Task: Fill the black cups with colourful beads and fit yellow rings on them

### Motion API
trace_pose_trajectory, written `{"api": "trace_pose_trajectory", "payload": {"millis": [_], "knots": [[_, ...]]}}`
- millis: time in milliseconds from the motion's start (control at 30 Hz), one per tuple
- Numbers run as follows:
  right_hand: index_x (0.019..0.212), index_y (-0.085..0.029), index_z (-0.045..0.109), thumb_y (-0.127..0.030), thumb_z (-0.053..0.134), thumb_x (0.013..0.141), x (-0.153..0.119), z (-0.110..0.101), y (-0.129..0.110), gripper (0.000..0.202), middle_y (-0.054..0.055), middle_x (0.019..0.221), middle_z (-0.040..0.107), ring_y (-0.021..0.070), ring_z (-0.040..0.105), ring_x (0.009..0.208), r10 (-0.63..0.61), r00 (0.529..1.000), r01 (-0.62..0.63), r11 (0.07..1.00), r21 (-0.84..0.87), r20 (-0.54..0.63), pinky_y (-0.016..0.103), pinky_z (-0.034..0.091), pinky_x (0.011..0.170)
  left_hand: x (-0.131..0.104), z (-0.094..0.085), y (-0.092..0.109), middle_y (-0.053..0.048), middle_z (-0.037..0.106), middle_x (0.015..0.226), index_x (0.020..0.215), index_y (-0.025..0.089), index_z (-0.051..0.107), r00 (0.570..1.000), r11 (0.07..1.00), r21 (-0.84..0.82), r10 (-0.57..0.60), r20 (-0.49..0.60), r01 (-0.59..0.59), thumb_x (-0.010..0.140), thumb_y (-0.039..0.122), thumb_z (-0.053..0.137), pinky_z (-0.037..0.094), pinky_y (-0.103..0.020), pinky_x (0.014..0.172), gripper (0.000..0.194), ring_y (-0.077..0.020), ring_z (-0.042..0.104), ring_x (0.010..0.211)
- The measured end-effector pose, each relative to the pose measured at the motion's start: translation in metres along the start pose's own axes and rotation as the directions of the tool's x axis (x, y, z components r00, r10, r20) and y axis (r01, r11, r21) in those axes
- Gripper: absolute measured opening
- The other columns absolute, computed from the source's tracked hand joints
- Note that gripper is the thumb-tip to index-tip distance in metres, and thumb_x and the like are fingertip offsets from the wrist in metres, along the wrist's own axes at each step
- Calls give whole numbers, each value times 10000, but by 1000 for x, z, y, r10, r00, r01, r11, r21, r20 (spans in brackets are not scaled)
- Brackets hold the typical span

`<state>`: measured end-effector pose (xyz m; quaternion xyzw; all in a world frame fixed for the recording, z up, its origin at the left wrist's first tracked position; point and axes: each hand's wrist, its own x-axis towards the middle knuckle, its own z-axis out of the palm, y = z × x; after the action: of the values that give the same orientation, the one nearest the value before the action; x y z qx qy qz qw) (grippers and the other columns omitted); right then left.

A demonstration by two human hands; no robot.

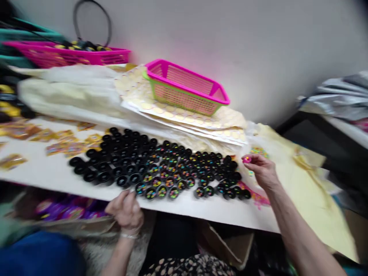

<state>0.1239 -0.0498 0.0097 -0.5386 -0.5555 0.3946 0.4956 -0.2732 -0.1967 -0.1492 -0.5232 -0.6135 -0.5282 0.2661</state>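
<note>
The right hand point(263, 171) pinches a round pink piece point(247, 158) beside round black plastic cups point(140, 169); left hand point(126, 209) curled, grip unclear.

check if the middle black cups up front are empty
Not empty: multicoloured bits show inside the middle black cups; how full, I cannot tell.

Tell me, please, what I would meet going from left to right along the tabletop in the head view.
Yellow packets → black cups showing no coloured bits → black cups with coloured bits → right hand pinching a small pink item → pale yellow sheet.
</note>
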Motion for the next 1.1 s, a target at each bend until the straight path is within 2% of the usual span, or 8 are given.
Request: {"api": "trace_pose_trajectory", "payload": {"millis": [133, 267, 433, 567, 667, 767, 933, 1100], "knots": [[850, -213, 683, -211, 767, 622, -24, 86, -41, 243, 11, 844, 660, 127, 582, 753, -12, 943, -21, 995, 98, 333, 247, 461, 682, 3, -8, 9, -107, 555, 1039, 1032, 154, 592, 1000, 1000, 5, 2, 31, -2, 847, 166, 403, 369, -369, 837, 265, -209, 478, 975], [841, -194, 667, -241, 720, 675, -40, 179, -67, 180, 4, 791, 633, 129, 547, 710, -24, 737, -31, 997, 69, 676, 264, 442, 656, -3, -12, 7, -116, 534, 1064, 1107, 179, 564, 997, 1000, 5, -21, 78, 21, 828, 122, 436, 377, -379, 836, 312, -221, 459, 986], [817, -176, 625, -172, 595, 752, -29, 256, -64, 71, -6, 754, 583, 130, 495, 723, -191, 563, 360, 932, -30, 804, 275, 390, 686, -9, -14, 6, -118, 531, 1079, 1124, 185, 573, 993, 998, -21, -61, 103, 64, 816, 111, 457, 379, -381, 843, 337, -225, 445, 987], [792, -179, 608, -93, 504, 775, -23, 279, -66, 136, 25, 794, 583, 161, 454, 789, -236, 363, 781, 604, -156, 901, 288, 335, 707, -10, -14, 7, -121, 526, 1092, 1125, 178, 576, 992, 997, -24, -66, 111, 69, 816, 109, 458, 378, -376, 847, 338, -226, 434, 993], [746, -176, 589, -61, 474, 751, -26, 286, -73, 163, 52, 781, 564, 178, 417, 752, -154, 256, 920, 343, -191, 954, 301, 296, 663, -12, -14, 7, -123, 517, 1101, 1126, 173, 574, 989, 997, -24, -77, 123, 80, 814, 102, 464, 377, -376, 853, 339, -230, 420, 1002], [735, -174, 585, -71, 471, 754, -28, 288, -76, 154, 67, 785, 559, 187, 403, 744, -119, 242, 950, 232, -210, 963, 312, 270, 633, -14, -14, 6, -128, 512, 1103, 1129, 167, 570, 990, 996, -35, -74, 119, 79, 813, 94, 464, 376, -379, 853, 341, -231, 419, 1006], [765, -187, 598, -106, 456, 798, -24, 286, -76, 167, 53, 815, 561, 182, 405, 772, -120, 278, 934, 263, -240, 953, 306, 273, 642, -14, -13, 6, -126, 518, 1109, 1134, 172, 571, 991, 997, -30, -71, 116, 75, 816, 103, 461, 384, -383, 852, 343, -231, 427, 1012], [746, -192, 594, -118, 456, 799, -23, 286, -75, 165, 42, 804, 545, 173, 384, 742, -129, 243, 949, 237, -208, 961, 306, 274, 653, -12, -13, 6, -123, 526, 1094, 1137, 182, 568, 992, 997, -25, -73, 101, 76, 812, 100, 459, 387, -385, 847, 353, -229, 431, 1000]]}}
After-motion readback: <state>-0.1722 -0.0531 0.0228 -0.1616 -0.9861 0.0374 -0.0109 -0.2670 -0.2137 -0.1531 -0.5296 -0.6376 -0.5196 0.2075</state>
